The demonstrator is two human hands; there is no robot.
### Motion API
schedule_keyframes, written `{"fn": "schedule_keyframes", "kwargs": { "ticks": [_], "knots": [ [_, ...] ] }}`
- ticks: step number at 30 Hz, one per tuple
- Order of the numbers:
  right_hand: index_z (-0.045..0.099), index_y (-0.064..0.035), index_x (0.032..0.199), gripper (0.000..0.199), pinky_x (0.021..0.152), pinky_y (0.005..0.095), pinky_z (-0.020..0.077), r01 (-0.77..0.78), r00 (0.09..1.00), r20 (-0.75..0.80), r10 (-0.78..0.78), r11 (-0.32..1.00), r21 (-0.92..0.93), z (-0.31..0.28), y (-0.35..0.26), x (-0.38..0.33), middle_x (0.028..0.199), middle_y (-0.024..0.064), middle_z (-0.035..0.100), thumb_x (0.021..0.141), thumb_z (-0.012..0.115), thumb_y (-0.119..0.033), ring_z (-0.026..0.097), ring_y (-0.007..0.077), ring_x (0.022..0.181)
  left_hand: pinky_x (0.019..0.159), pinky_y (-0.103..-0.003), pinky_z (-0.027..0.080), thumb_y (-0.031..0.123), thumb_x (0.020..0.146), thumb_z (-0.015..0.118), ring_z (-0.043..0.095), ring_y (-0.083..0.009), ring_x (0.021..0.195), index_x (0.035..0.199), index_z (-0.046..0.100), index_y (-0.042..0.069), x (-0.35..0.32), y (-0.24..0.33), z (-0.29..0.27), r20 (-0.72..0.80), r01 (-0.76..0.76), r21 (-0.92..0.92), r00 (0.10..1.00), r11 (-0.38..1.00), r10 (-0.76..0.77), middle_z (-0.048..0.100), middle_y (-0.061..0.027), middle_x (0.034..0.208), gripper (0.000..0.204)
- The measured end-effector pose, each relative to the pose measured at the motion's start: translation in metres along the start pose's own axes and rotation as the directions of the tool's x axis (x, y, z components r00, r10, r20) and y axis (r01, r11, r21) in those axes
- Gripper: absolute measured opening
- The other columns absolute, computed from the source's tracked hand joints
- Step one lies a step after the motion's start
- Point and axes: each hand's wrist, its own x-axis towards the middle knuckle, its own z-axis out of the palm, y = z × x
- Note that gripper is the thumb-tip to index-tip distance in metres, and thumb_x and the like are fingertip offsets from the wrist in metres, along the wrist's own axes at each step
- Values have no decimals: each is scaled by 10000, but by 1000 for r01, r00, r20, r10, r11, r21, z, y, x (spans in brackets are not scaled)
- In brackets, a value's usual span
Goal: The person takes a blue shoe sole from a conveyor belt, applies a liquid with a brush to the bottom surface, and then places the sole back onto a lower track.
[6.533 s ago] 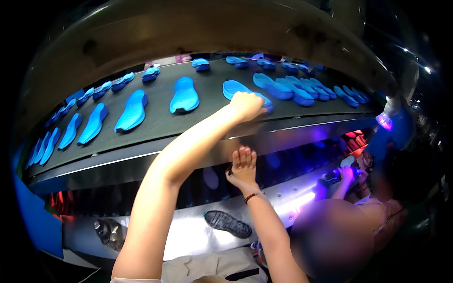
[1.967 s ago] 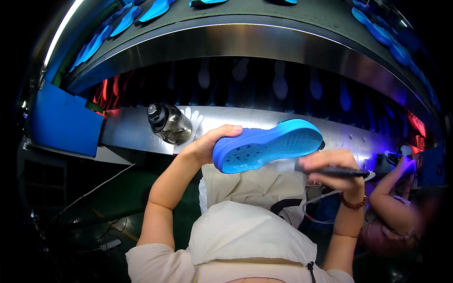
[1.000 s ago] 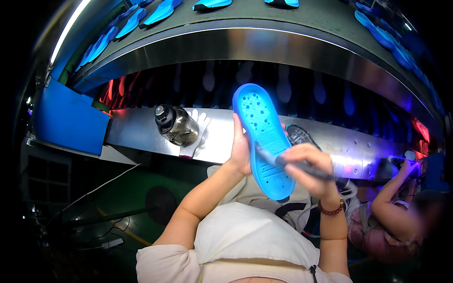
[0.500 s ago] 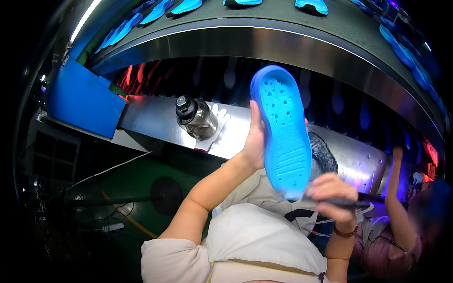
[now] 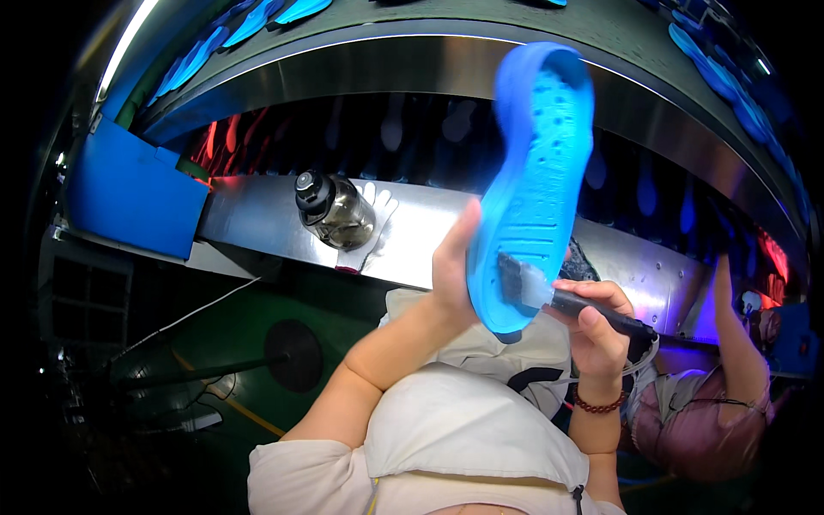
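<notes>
My left hand [image 5: 453,270] grips a blue shoe sole [image 5: 536,202] by its left edge. The sole is tilted, its hollow inner face with small holes and ridges turned toward me. Closed around the black handle of a brush [image 5: 596,311] is my right hand [image 5: 596,330], with a beaded bracelet at the wrist. The brush's dark, flat tip lies over the inside of the sole's near end. A thin clear tube trails from the handle's rear. Behind the sole, a dark, rough-textured thing [image 5: 582,262] on the metal ledge is mostly hidden.
On the metal ledge [image 5: 412,227], a dark clear bottle [image 5: 339,215] stands beside a white glove [image 5: 378,232]. Beyond runs a conveyor belt [image 5: 412,26] carrying more blue soles [image 5: 196,64]. At left is a blue panel [image 5: 133,189]; at right, another person [image 5: 699,421] reaches toward the machine.
The sole has gone up and right and is turned more on its side. The brush has moved from the sole's near edge onto its inner face. My view has shifted slightly right.
</notes>
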Motion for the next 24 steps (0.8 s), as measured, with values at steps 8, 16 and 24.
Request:
{"fn": "schedule_keyframes", "kwargs": {
  "ticks": [8,16,24],
  "knots": [
    [627,42,890,217,836,346,470,177,984,111,-140,859,-481,11,-12,4,962,208,626,674,634,56,613,272,914,858,-379,465,294,869,464,584,-252,960,1204,428,-48,2,3,-15,-122,-22,-3,992,1000,22,573,-176,1081,480],
    [643,36,857,206,794,329,494,401,915,317,-248,634,-661,8,-37,22,887,186,649,651,655,35,637,280,869,837,-385,484,280,831,498,605,-271,917,1174,463,-57,13,10,-12,-30,60,-88,998,994,-63,584,-190,1066,482],
    [634,11,852,200,733,328,506,563,798,588,-132,510,-650,17,-38,24,851,154,655,657,673,-9,645,271,820,906,-533,411,385,833,429,547,-409,1013,1245,410,-66,23,21,-17,-72,203,-11,977,979,-203,488,-261,1200,611]
  ]
}}
